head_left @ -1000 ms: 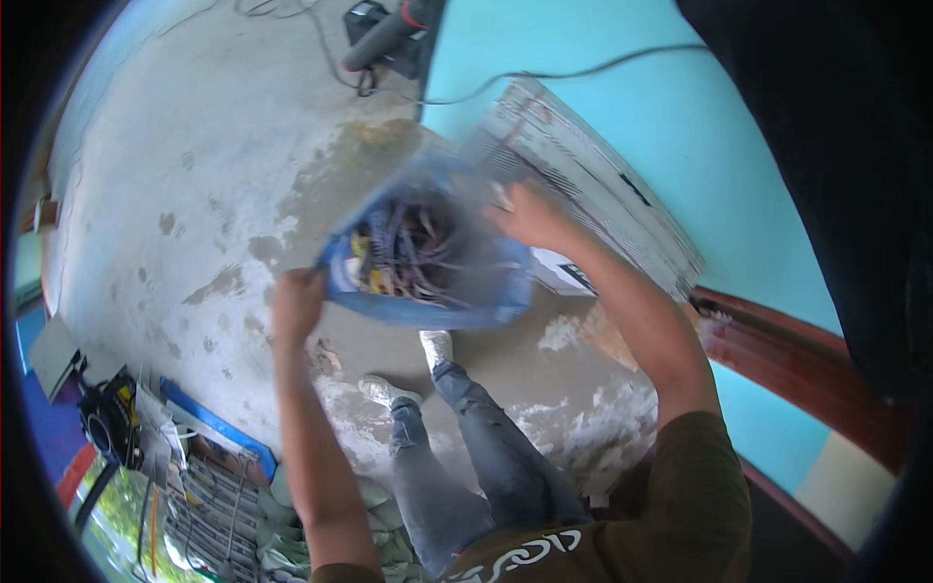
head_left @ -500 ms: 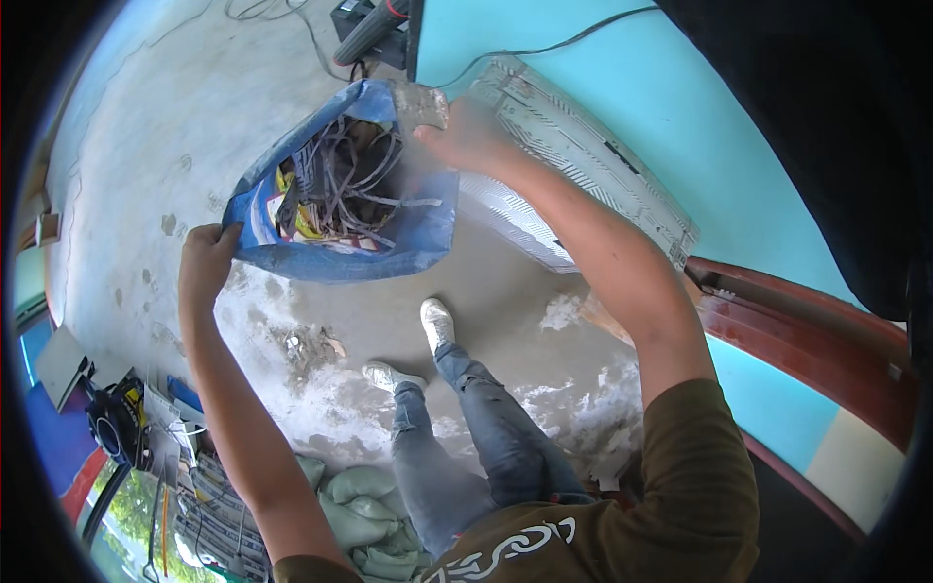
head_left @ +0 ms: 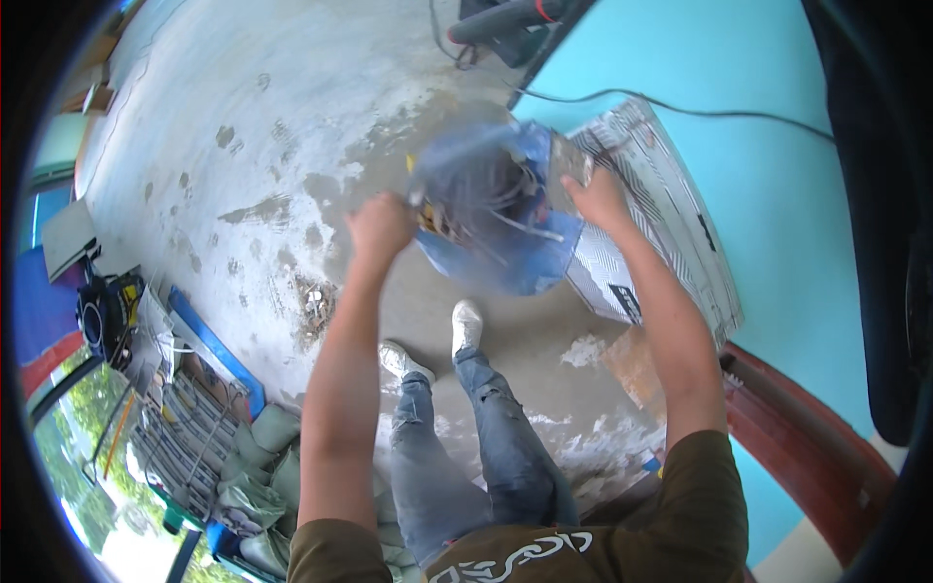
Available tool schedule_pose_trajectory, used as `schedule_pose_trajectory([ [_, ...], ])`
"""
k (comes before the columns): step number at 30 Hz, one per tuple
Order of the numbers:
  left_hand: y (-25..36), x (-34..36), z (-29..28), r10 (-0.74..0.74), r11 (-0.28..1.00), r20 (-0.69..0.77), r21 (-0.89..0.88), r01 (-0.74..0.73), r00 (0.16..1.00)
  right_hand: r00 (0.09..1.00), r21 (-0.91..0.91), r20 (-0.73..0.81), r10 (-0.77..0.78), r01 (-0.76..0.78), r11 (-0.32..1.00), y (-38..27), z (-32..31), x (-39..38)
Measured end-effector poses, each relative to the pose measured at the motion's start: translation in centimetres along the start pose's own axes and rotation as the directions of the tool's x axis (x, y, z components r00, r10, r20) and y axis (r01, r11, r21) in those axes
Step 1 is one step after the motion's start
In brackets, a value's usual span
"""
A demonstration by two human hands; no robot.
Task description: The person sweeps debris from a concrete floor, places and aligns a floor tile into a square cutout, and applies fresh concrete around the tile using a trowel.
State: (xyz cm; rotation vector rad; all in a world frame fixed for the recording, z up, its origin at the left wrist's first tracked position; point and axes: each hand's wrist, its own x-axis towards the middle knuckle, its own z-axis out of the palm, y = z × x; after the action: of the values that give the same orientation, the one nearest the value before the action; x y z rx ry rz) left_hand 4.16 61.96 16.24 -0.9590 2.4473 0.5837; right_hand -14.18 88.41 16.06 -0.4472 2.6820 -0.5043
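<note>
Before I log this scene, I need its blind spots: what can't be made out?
In the head view:
Blue bag: contents, motion-blurred.
Left hand: fingertips, blurred against the bag.
Patterned box: part hidden behind right forearm.
Dark tube: upper end, cut off by top edge.

white lettering point(head_left: 525, 556) crosses the brown shirt point(head_left: 675, 515), and a dark label point(head_left: 625, 303), seemingly unreadable, marks the patterned box point(head_left: 685, 233).

Blotchy grey floor point(head_left: 185, 136) beneath white shoes point(head_left: 466, 327), white box point(head_left: 661, 204), greenish sacks point(head_left: 273, 428)
</note>
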Motion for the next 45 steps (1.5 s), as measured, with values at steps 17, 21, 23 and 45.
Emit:
schedule_pose_trajectory([
  [17,3.4,0.3,3.2,-0.002,0.959,-0.180,-0.278,-0.049,0.984,0.991,-0.008,0.065,0.121,-0.120,0.993,5.4,1.8,3.2],
  [21,3.2,-1.4,2.8,-0.040,0.960,-0.197,-0.279,-0.017,0.980,0.988,0.087,0.109,0.110,-0.120,0.989,5.6,1.8,2.4],
  [23,3.0,-2.6,2.3,-0.038,0.941,-0.175,-0.338,-0.023,0.984,0.988,0.049,0.132,0.077,-0.084,0.995,6.1,1.4,1.7],
  [45,-45.9,-26.7,30.4,-0.678,0.674,0.097,-0.313,0.669,0.729,0.652,0.061,0.750,-0.109,0.096,0.993,-17.0,33.4,-18.6],
])
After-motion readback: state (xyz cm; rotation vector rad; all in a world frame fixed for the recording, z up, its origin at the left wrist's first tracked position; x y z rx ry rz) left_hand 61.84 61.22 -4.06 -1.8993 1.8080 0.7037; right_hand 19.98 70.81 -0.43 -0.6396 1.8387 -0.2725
